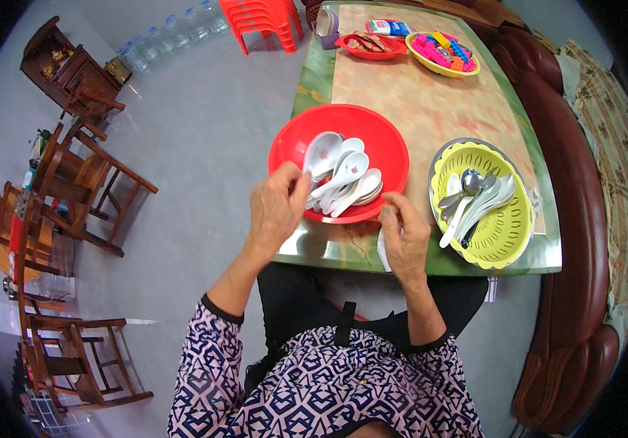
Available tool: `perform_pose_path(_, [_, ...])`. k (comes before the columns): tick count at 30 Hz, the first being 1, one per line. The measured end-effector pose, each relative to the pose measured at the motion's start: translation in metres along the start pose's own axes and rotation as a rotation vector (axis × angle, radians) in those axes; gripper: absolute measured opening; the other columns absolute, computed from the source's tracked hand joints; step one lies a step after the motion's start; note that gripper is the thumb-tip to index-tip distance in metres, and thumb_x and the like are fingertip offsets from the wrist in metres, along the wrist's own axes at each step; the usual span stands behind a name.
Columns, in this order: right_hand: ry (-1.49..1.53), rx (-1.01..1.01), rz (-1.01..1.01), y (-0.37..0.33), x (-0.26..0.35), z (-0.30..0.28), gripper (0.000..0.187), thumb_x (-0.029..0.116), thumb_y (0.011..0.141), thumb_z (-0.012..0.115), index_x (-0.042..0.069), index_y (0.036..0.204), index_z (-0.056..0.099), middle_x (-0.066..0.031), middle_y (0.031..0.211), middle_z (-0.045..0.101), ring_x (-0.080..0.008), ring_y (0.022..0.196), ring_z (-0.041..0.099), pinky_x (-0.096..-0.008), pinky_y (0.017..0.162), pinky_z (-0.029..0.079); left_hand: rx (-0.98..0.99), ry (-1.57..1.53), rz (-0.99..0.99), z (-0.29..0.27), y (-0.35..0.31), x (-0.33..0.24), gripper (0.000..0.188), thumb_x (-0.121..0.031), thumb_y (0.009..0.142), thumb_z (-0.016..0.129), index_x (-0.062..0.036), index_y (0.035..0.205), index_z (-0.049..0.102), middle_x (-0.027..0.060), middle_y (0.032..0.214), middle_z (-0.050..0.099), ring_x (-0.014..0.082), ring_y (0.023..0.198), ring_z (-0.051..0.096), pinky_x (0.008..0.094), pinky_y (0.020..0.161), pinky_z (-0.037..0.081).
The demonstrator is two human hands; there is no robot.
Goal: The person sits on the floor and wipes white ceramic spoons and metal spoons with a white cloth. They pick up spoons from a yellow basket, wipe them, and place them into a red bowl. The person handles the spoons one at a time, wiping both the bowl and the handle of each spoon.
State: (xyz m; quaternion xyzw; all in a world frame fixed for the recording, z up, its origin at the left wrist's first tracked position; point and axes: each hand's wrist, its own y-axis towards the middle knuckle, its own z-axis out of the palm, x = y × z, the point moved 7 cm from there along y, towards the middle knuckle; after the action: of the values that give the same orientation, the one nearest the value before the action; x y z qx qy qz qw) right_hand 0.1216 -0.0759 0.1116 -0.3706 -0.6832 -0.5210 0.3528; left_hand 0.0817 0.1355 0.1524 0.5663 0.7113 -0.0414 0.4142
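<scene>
A round red basin near the table's front edge holds a heap of white soup spoons, several with small red marks on their bowls. At the basin's left rim, my left hand pinches the handle of a larger white spoon, its bowl tilted up over the heap. My right hand is just off the basin's front right rim, its fingers curled. A white cloth hangs beside its palm and seems held in the fingers, which partly hide it.
To the right, a yellow-green strainer basket holds white and metal spoons. Farther back are a yellow bowl of colourful toy pieces, a red dish of packets and a purple holder. A brown sofa lines the right side; wooden chairs stand left.
</scene>
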Motion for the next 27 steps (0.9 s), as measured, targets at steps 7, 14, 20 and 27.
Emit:
perform_pose_path(7, [-0.318, 0.135, -0.245, -0.011, -0.001, 0.024, 0.019, 0.001, 0.074, 0.067, 0.001, 0.091, 0.059, -0.0117, 0.072, 0.051, -0.0296, 0.066, 0.054, -0.0465, 0.084, 0.047, -0.018, 0.44, -0.028, 0.033, 0.047, 0.053, 0.021, -0.023, 0.081, 0.064, -0.0036, 0.074, 0.062, 0.0162, 0.063, 0.062, 0.0372, 0.061, 0.062, 0.0451, 0.053, 0.046])
perform_pose_path(14, [-0.416, 0.131, -0.345, -0.005, 0.001, 0.032, 0.024, -0.004, 0.067, 0.069, -0.001, 0.089, 0.061, -0.0121, 0.071, 0.05, -0.0272, 0.064, 0.05, -0.0372, 0.056, 0.04, 0.085, 0.613, 0.034, 0.063, 0.056, 0.064, 0.025, -0.028, 0.077, 0.068, -0.006, 0.065, 0.065, 0.0161, 0.059, 0.061, 0.0342, 0.055, 0.062, 0.0445, 0.049, 0.046])
perform_pose_path(20, [-0.38, 0.157, -0.285, -0.003, -0.005, 0.034, 0.022, -0.002, 0.067, 0.069, 0.001, 0.088, 0.061, -0.0102, 0.071, 0.05, -0.0266, 0.063, 0.05, -0.0371, 0.056, 0.04, 0.158, 0.639, 0.022, 0.068, 0.057, 0.069, 0.028, -0.032, 0.078, 0.066, -0.007, 0.066, 0.067, 0.015, 0.056, 0.06, 0.032, 0.053, 0.062, 0.0437, 0.049, 0.046])
perform_pose_path(27, [-0.423, 0.155, -0.282, -0.006, -0.008, 0.028, 0.02, 0.007, 0.073, 0.068, 0.003, 0.09, 0.058, -0.0099, 0.075, 0.051, -0.0263, 0.069, 0.054, -0.0377, 0.062, 0.045, 0.076, 0.425, -0.03, 0.06, 0.055, 0.074, 0.029, -0.031, 0.086, 0.058, -0.0051, 0.077, 0.068, 0.0165, 0.069, 0.063, 0.0363, 0.065, 0.062, 0.0425, 0.055, 0.048])
